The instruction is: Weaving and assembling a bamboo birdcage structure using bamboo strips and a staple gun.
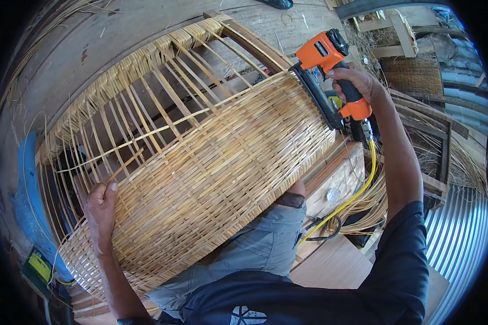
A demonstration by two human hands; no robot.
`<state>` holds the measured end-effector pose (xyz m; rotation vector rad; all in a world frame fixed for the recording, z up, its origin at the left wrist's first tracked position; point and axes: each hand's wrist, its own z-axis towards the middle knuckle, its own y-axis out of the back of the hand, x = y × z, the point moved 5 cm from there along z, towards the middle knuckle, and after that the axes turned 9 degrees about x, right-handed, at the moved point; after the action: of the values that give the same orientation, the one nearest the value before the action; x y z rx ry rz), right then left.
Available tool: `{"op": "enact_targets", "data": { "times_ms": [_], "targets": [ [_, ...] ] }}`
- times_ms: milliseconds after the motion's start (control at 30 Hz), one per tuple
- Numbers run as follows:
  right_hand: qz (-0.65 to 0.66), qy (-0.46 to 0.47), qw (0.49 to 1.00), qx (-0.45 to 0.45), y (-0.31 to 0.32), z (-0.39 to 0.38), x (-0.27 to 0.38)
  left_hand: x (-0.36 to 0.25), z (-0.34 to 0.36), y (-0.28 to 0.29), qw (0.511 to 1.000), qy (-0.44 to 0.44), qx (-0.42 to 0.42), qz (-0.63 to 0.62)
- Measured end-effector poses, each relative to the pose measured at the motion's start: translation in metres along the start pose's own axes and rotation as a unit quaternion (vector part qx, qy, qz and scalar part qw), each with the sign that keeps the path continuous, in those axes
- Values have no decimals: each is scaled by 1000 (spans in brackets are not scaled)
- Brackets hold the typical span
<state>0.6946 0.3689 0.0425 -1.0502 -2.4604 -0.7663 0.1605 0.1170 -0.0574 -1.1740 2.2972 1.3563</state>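
Across my lap lies a large half-woven rattan panel [217, 162], its strips tightly interlaced on the near side. Bare stakes [168, 103] span from the weave to a wrapped far rail [124, 67]. A loose weaving strip [187, 115] runs crosswise over the stakes. My right hand [358, 84] is wrapped around the handle of an orange and black air stapler [321, 51], its long black magazine against the panel's right end. At the weave's upper left edge my left hand [101, 208] is closed on the panel, thumb on top; its fingertips are hidden.
A yellow air hose [371, 162] drops from the stapler past my right side. Bundles of rattan strips [371, 206] and a wooden frame [444, 157] lie at the right, near corrugated sheeting [455, 233]. A blue object [26, 189] stands at the left.
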Motion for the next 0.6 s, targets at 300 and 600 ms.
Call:
{"op": "enact_targets", "data": {
  "times_ms": [300, 600],
  "targets": [
    [-40, 0, 999, -7, 1, 1, 0, -6, 0, 3, 1000, -5, -5, 17],
    [8, 13, 1000, 0, 3, -4, -7, 4, 3, 0, 1000, -22, -4, 12]
  ]
}}
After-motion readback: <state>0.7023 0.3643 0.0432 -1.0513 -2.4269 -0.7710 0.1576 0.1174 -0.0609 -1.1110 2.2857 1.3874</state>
